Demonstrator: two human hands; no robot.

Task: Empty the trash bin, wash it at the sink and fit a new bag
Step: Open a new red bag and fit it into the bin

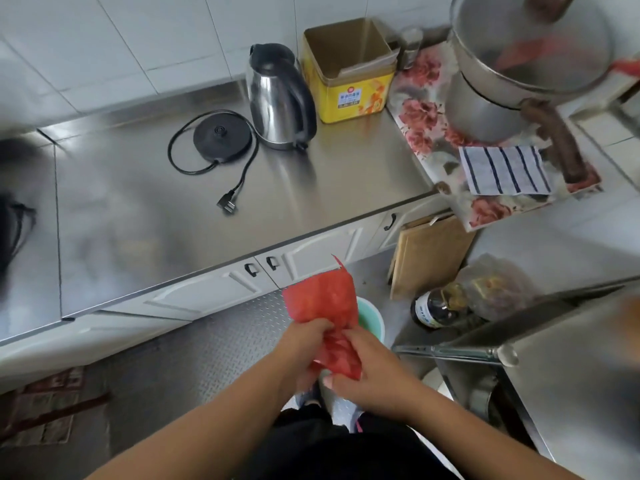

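A thin red plastic bag point(323, 301) is held up in front of me by both hands. My left hand point(304, 344) pinches its lower left part, fingers curled into the plastic. My right hand point(370, 368) grips the crumpled lower right end. Directly behind the bag, on the metal floor, stands a small pale green trash bin point(372, 322); only part of its rim and side shows, the rest is hidden by the bag and my hands.
A steel counter point(156, 209) carries a kettle point(277, 98), its base and cord point(221, 136), and a yellow tin point(349, 71). A large pot point(519, 64) sits on a floral cloth. A wooden board point(426, 258), dark bottle point(436, 308) and steel table point(571, 358) crowd the right.
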